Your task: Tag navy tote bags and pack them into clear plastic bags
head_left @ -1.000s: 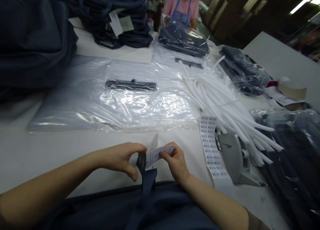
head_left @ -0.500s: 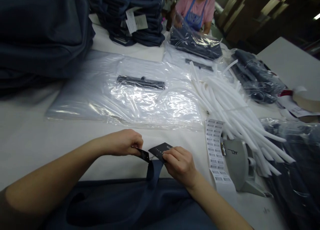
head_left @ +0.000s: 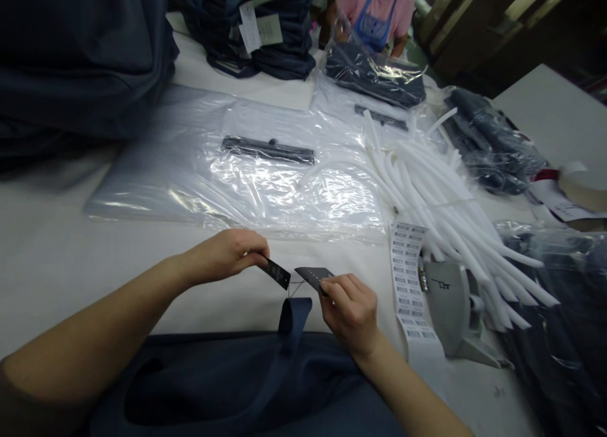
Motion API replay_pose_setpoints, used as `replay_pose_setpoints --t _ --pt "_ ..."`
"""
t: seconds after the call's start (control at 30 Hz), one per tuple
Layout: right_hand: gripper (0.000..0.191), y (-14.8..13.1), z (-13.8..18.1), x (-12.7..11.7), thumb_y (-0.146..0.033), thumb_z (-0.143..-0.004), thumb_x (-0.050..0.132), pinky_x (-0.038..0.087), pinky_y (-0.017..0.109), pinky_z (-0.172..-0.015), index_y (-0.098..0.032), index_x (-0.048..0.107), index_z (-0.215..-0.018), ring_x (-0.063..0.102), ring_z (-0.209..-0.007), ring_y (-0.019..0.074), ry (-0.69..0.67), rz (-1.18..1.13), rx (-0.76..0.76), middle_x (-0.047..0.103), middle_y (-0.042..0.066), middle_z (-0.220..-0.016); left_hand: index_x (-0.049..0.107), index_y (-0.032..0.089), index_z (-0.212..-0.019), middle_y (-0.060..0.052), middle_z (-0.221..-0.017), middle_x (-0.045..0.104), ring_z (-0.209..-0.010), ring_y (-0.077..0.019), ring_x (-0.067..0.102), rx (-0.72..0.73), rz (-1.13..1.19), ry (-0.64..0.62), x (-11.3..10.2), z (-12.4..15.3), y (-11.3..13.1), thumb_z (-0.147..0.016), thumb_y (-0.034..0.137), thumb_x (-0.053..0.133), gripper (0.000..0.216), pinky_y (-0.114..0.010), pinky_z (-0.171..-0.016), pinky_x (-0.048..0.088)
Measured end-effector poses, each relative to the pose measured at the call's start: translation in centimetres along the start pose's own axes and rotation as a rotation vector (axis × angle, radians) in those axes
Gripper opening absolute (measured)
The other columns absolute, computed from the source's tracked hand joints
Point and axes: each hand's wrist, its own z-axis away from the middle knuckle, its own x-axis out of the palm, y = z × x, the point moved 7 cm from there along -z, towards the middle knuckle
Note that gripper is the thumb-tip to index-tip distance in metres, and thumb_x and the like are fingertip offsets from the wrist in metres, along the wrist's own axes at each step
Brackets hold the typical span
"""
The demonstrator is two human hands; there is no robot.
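Note:
A navy bag lies in front of me, its strap loop standing up at the far edge. Two black hang tags are tied to that loop by a thin dark string. My left hand pinches one hang tag by its outer end. Between the thumb and fingers of my right hand is the other hang tag, with a row of light print. The string is drawn out between the two tags, above the loop.
Clear plastic bags lie flat beyond my hands. To the right are a barcode label strip, a grey dispenser and a bundle of white tubes. Navy bags are piled at left. Across the table a person in a blue apron stands.
Both hands have moved slightly apart, the left one upward, spreading the tags. More of the string shows above the strap loop now. Both tags stay in the fingers.

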Motion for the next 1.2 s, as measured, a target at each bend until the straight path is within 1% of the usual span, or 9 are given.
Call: replay_pose_setpoints --t 0.3,0.47,0.6,0.73,0.87,0.97,1.03,1.13,1.2 --pt "0.023 -0.2 -0.5 -0.8 0.002 -0.077 0.055 0.048 0.032 -0.065 -0.022 0.055 -0.08 0.055 -0.074 0.0182 0.079 -0.012 -0.004 0.065 0.003 -0.075 0.068 0.02 -0.084 0.002 -0.074 0.066 -0.069 -0.0134 0.06 -0.331 0.405 -0.057 1.5 0.6 -2.8 -0.08 0.037 0.062 0.018 -0.02 -0.064 0.045" --pt "0.024 -0.2 -0.3 -0.7 0.001 -0.076 0.054 0.048 0.031 -0.063 -0.023 0.052 -0.072 0.055 -0.072 0.0168 0.081 -0.02 -0.033 0.066 0.002 -0.076 0.067 0.018 -0.082 0.002 -0.071 0.064 -0.066 -0.0127 0.056 -0.353 0.492 -0.05 2.4 0.4 -3.3 -0.078 0.039 0.064 0.021 -0.02 -0.061 0.044" --pt "0.024 0.2 -0.1 0.2 0.001 -0.079 0.049 0.05 0.03 -0.067 -0.022 0.055 -0.081 0.059 -0.076 0.0166 -0.023 -0.08 0.033 0.068 0.003 -0.083 0.066 0.018 -0.08 0.002 -0.07 0.063 -0.065 -0.0118 0.056 -0.319 0.498 0.014 1.9 0.5 -3.4 -0.077 0.037 0.066 0.019 -0.02 -0.06 0.043" --pt "0.011 0.9 -0.1 1.0 -0.011 -0.088 0.052 0.047 0.031 -0.064 -0.021 0.057 -0.088 0.057 -0.07 0.0182 -0.114 -0.079 0.164 0.064 0.003 -0.073 0.066 0.018 -0.076 0.002 -0.066 0.062 -0.06 -0.0106 0.055 -0.305 0.49 0.123 0.4 0.6 -3.2 -0.075 0.034 0.068 0.016 -0.019 -0.055 0.041" --pt "0.015 1.4 0.0 1.1 -0.019 -0.093 0.044 0.047 0.033 -0.067 -0.019 0.058 -0.1 0.058 -0.071 0.0192 -0.116 -0.079 0.221 0.066 0.006 -0.079 0.067 0.018 -0.074 0.002 -0.065 0.062 -0.061 -0.0112 0.055 -0.288 0.454 0.177 0.0 0.5 -3.0 -0.073 0.032 0.069 0.014 -0.019 -0.056 0.042" --pt "0.021 3.0 0.3 1.7 -0.028 -0.092 0.047 0.046 0.032 -0.066 -0.021 0.055 -0.111 0.059 -0.067 0.0178 -0.15 -0.159 0.404 0.064 0.003 -0.076 0.068 0.018 -0.074 0.001 -0.07 0.064 -0.066 -0.0118 0.057 -0.261 0.432 0.289 0.0 0.7 -2.7 -0.072 0.03 0.071 0.012 -0.02 -0.061 0.044" --pt "0.027 4.7 1.3 3.1 -0.034 -0.087 0.056 0.045 0.029 -0.059 -0.023 0.054 -0.111 0.056 -0.057 0.0156 -0.303 -0.306 0.643 0.058 -0.003 -0.065 0.068 0.019 -0.075 0.001 -0.072 0.065 -0.068 -0.0115 0.057 -0.243 0.441 0.411 -0.2 0.9 -2.5 -0.07 0.029 0.073 0.013 -0.019 -0.062 0.044" --pt "0.04 6.0 4.1 5.8 -0.035 -0.074 0.07 0.045 0.026 -0.052 -0.024 0.054 -0.109 0.059 -0.054 0.0148 -0.606 -0.74 1.0 0.059 -0.005 -0.064 0.068 0.019 -0.077 0.002 -0.072 0.064 -0.067 -0.0108 0.056 -0.222 0.5 0.549 -0.2 1.3 -2.3 -0.067 0.028 0.076 0.016 -0.019 -0.062 0.045" --pt "0.054 6.0 5.2 6.8 -0.033 -0.065 0.077 0.049 0.026 -0.055 -0.024 0.052 -0.112 0.064 -0.061 0.0169 -0.675 -1.058 1.138 0.066 -0.002 -0.074 0.067 0.018 -0.078 0.002 -0.071 0.064 -0.066 -0.0106 0.056 -0.234 0.561 0.574 -0.1 1.3 -2.3 -0.065 0.027 0.078 0.019 -0.019 -0.062 0.046"
